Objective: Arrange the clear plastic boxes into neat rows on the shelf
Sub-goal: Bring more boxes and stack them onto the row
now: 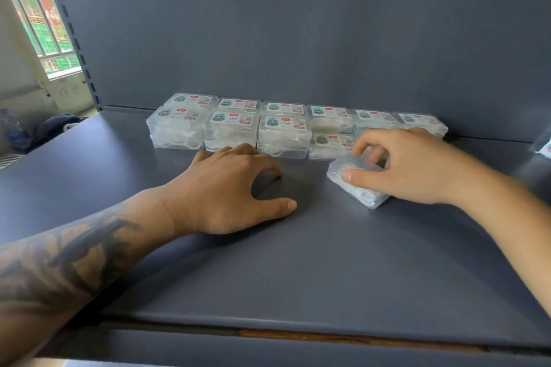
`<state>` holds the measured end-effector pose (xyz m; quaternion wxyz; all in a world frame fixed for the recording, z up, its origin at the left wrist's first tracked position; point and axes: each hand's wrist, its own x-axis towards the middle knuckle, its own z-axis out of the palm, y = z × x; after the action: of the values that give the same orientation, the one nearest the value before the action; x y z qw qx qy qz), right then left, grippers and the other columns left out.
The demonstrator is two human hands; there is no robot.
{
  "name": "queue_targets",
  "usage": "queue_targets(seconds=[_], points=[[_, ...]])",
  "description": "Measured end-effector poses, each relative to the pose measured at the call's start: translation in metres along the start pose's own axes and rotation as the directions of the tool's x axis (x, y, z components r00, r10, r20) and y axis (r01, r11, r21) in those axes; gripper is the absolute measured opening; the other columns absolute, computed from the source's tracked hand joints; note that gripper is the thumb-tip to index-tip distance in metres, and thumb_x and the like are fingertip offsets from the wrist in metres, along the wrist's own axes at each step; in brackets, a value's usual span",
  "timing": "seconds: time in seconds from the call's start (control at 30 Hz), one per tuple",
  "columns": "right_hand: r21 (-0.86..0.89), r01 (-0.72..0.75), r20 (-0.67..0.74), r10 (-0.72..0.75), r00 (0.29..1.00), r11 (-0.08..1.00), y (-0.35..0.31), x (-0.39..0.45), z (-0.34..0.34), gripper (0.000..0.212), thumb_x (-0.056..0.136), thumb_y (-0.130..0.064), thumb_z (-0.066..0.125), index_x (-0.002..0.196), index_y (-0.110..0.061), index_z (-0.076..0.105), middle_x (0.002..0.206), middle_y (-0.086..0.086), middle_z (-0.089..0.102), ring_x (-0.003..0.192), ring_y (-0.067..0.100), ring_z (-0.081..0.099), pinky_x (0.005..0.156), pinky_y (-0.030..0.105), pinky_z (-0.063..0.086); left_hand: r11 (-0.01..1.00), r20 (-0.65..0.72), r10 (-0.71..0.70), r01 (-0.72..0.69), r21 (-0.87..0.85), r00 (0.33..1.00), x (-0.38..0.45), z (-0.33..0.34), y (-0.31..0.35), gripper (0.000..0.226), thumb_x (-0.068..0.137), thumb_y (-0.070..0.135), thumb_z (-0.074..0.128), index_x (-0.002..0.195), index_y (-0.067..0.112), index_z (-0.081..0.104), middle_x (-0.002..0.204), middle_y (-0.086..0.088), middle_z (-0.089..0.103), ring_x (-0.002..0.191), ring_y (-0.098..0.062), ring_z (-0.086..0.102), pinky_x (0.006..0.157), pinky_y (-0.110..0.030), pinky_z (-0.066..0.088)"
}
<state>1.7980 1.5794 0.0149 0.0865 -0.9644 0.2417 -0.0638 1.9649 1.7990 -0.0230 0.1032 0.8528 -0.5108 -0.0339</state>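
Loose box (pixel 356 185) is sitting on the shelf (pixel 298 277), angled, just in front of the rows and right of centre. It's clear plastic, contents white, blurred. Right hand (pixel 417 167) is gripping it from above: thumb on the near-left corner, fingers curling over the far side. Whether the box is lifted or resting flat on the shelf, can't tell.

Rows (pixel 277 125) are standing against the back panel (pixel 298 24), boxes touching side by side. Back row is running six across. Front row is showing four: three stacks level with the back row's tops, then a lower box (pixel 331 147) fourth from left, just behind the loose box. All have printed labels on the lids, teal graphic and a red tag; text too small to read.

Left hand (pixel 232 191) is resting palm-down on the shelf, fingers loosely bent, thumb out to the right, holding nothing. Its fingertips are lying just in front of the second stack; touching or not, can't tell. Forearm is tattooed.

Far right edge, another box (pixel 545 146) is partly cropped. Window (pixel 35 9) at upper left, dark bundle (pixel 56 125) beyond the shelf's left end.
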Motion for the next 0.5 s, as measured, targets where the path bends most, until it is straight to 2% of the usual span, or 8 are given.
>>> queue_targets(seconds=[0.1,0.17,0.3,0.43,0.5], points=[[0.110,0.029,-0.004,-0.029,1.000,0.993,-0.002,-0.002,0.006,0.046,0.070,-0.075,0.069,0.104,-0.046,0.061,0.096,-0.020,0.067,0.085,-0.002,0.062,0.075,0.028,0.050,0.998,-0.071,0.036,-0.039,-0.041,0.997,0.002,-0.001,0.006,0.065,0.070,0.088,0.037,0.119,0.050,0.058,0.120,0.020,0.056,0.117,-0.009,0.054,0.107,-0.039,0.040],[0.149,0.056,0.011,-0.058,0.998,0.987,-0.003,-0.002,0.008,0.052,0.067,-0.076,0.071,0.108,-0.047,0.060,0.099,-0.019,0.066,0.086,-0.002,0.062,0.077,0.028,0.050,0.993,-0.109,0.051,-0.062,-0.100,0.993,0.004,-0.002,0.011,0.059,0.072,0.084,0.045,0.117,0.048,0.062,0.117,0.021,0.059,0.112,-0.007,0.057,0.104,-0.039,0.045],[0.189,0.065,0.064,-0.078,0.995,0.980,-0.005,-0.004,0.012,0.064,0.064,-0.080,0.072,0.118,-0.049,0.056,0.105,-0.022,0.062,0.089,-0.002,0.059,0.081,0.030,0.051,0.977,-0.139,0.029,-0.058,-0.207,0.990,0.010,-0.007,0.024,0.043,0.080,0.067,0.065,0.115,0.041,0.066,0.113,0.022,0.065,0.104,-0.002,0.060,0.092,-0.025,0.048],[0.243,0.089,0.109,-0.118,0.987,0.966,-0.008,-0.007,0.011,0.079,0.060,-0.087,0.064,0.130,-0.054,0.051,0.113,-0.025,0.061,0.094,-0.003,0.061,0.089,0.030,0.052,0.972,-0.140,0.025,-0.057,-0.228,0.990,0.018,-0.005,0.037,0.047,0.080,0.069,0.066,0.114,0.037,0.067,0.105,0.019,0.067,0.097,-0.004,0.062,0.092,-0.028,0.052],[0.341,0.085,0.113,-0.131,0.985,0.936,-0.007,-0.009,0.010,0.067,0.067,-0.075,0.064,0.129,-0.052,0.053,0.116,-0.024,0.062,0.091,-0.003,0.065,0.091,0.031,0.052,0.968,-0.135,0.000,-0.034,-0.249,0.991,0.019,-0.001,0.040,0.052,0.079,0.075,0.064,0.114,0.036,0.066,0.102,0.020,0.066,0.097,-0.007,0.063,0.093,-0.033,0.053]])
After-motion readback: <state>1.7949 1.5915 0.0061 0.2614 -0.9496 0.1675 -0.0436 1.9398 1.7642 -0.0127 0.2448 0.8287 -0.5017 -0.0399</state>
